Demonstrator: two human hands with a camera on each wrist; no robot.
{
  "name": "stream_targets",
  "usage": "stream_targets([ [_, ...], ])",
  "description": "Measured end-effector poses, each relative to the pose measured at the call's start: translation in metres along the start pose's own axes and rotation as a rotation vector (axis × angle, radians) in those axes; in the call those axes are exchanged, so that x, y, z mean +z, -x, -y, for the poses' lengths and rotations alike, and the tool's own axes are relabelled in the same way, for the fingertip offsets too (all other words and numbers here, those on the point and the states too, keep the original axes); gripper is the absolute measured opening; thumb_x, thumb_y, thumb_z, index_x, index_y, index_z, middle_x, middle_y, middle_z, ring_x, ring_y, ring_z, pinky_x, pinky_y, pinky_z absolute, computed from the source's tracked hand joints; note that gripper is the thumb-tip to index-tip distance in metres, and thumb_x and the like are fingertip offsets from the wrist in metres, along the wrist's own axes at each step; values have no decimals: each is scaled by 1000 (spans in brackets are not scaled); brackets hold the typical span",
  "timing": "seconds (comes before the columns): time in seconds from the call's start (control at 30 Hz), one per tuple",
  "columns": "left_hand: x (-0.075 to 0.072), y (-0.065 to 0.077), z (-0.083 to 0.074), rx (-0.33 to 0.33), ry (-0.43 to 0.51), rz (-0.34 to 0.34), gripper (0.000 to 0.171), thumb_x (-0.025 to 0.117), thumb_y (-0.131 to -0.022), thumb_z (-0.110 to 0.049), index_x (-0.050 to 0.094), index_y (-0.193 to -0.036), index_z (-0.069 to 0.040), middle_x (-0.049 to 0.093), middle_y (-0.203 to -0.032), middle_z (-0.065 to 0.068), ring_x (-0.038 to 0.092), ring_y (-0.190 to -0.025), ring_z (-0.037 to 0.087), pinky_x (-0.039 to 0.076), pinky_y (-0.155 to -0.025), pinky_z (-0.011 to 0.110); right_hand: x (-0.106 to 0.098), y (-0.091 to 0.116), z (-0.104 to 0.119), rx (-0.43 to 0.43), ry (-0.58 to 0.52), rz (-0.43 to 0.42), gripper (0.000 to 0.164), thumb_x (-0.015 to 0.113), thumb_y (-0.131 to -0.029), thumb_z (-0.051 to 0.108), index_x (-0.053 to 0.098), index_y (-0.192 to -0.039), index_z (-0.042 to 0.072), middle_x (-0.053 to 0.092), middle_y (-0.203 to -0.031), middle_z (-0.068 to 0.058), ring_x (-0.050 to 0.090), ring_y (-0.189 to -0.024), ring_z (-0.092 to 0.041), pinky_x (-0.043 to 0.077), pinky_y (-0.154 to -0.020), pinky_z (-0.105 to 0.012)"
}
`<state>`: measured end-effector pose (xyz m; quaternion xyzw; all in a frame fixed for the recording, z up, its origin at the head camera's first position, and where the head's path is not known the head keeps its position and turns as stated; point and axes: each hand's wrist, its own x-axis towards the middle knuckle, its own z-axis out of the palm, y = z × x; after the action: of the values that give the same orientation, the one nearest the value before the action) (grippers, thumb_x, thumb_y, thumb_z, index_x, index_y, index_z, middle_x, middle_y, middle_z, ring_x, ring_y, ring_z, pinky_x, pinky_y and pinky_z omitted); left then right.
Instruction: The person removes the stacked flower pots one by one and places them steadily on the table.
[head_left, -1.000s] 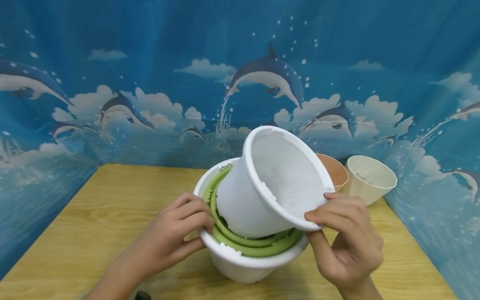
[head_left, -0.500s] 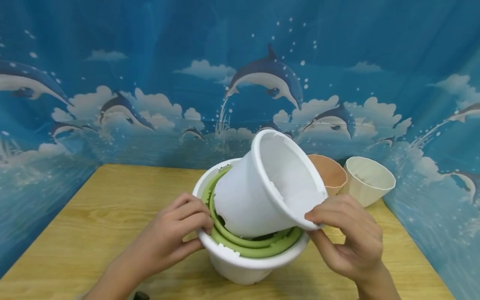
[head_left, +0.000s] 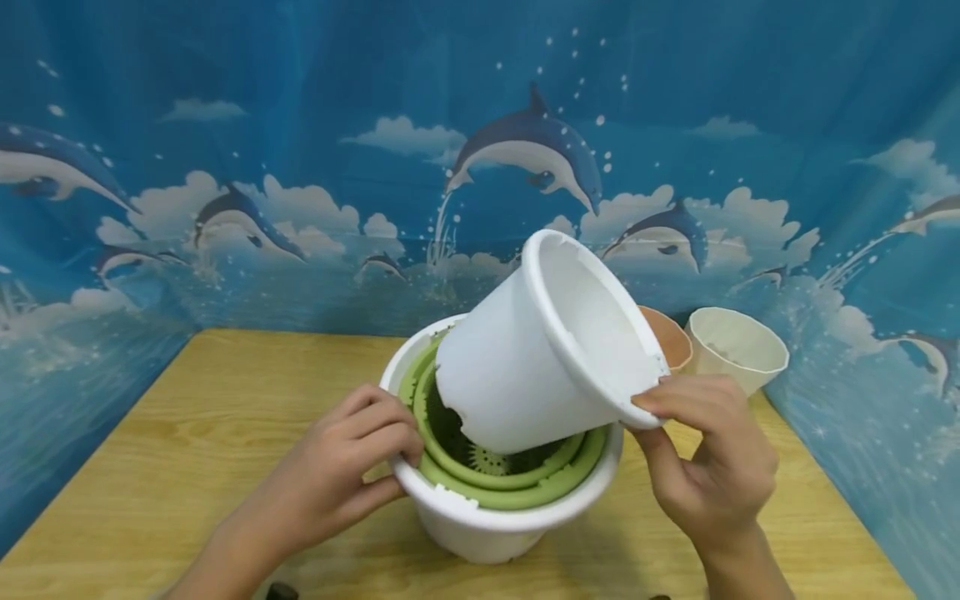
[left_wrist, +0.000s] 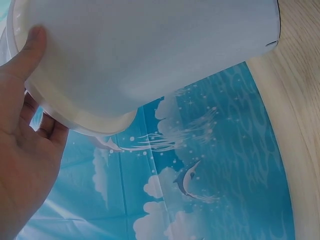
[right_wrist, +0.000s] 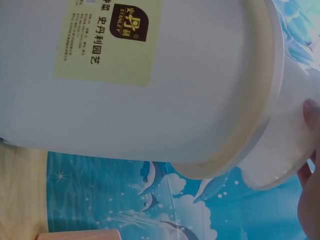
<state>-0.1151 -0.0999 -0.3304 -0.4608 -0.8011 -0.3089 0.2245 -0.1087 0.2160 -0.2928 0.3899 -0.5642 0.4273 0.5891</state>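
A large white flower pot (head_left: 480, 537) stands upright on the table, and my left hand (head_left: 360, 467) holds its left rim with curled fingers. Nested inside it are green pots (head_left: 517, 498), the inner one showing a slotted bottom. My right hand (head_left: 712, 458) pinches the rim of a smaller white pot (head_left: 502, 367), which leans over the green rims with its mouth up to the right. Left wrist view: my left thumb (left_wrist: 34, 45) lies over the big pot's rim. A yellow label (right_wrist: 105, 55) shows on the big pot's side in the right wrist view.
Behind on the right, an orange pot (head_left: 666, 340) and a cream pot (head_left: 738, 343) stand on the wooden table (head_left: 247, 392). A dolphin-print curtain (head_left: 420, 208) surrounds the table's back and sides. A small dark object (head_left: 282, 591) lies at the front edge of view.
The smaller white pot has risen and shifted right in my right hand, uncovering more of the inner green pot and its slotted bottom. My left hand has stayed on the big pot's rim.
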Motion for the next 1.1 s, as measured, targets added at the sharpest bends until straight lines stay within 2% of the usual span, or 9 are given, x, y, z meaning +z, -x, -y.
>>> stream_targets([
  [0.4, -1, -2, -1, 22, -49, -1, 23, 81, -78, -26, 61, -91, -24, 61, -103, -15, 50, -100, 9, 45, -88, 24, 2, -5, -4, 52, 31, -353, 33, 85, -75, 4, 56, -71, -11, 63, -73, -20, 62, -80, -24, 52, -81, -28],
  [0.53, -5, -1, 0, 66, -72, -17, 23, 81, -77, -27, 62, -91, -25, 61, -103, -16, 50, -99, 9, 44, -88, 21, 0, -4, -7, 78, 84, -428, 35, 85, -75, 5, 54, -70, -10, 62, -72, -18, 61, -80, -21, 48, -80, -27],
  [0.63, -7, 0, 0, 98, -74, -27, 23, 80, -77, -27, 62, -91, -25, 61, -103, -16, 51, -99, 7, 42, -88, 17, -4, -2, -9, 98, 129, -437, 33, 83, -76, 3, 54, -70, -10, 62, -72, -18, 60, -80, -19, 46, -79, -26],
  [0.9, -15, 0, 1, 100, -57, -7, 25, 81, -78, -28, 60, -91, -27, 59, -102, -20, 48, -97, 4, 38, -86, 15, -9, 2, -24, 121, 242, -426, 24, 78, -77, -3, 55, -71, -10, 61, -73, -17, 58, -79, -15, 44, -81, -25],
  [1.1, -17, -1, -2, 131, -78, -2, 28, 82, -74, -26, 59, -90, -27, 56, -97, -20, 44, -90, 3, 34, -83, 16, -16, 9, -31, 127, 358, -354, 24, 77, -80, 2, 57, -73, -11, 61, -76, -20, 57, -79, -18, 45, -78, -21],
])
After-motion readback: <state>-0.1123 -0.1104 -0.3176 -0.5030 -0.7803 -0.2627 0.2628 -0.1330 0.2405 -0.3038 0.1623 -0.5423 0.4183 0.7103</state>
